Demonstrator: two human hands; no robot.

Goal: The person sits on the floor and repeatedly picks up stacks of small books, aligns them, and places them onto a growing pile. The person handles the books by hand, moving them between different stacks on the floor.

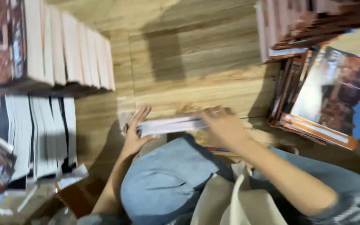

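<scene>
Left hand [135,132]: fingers spread, palm turned inward, forearm bare and reaching forward
Right hand [223,126]: fingers curled downward, knuckles up, bare forearm angled in from the lower right

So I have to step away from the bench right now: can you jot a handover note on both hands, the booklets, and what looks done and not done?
Left hand: fingers spread against the left end of a thin bundle of booklets.
Right hand: clasped over the bundle's right end, just above the wooden table.
Nearby: upright row of booklets top left, white-edged stack below it, fanned stack with a picture cover at right, another pile top right.
Done: several stacks stand sorted.
Left: the bundle in hand is not yet on any stack.
</scene>
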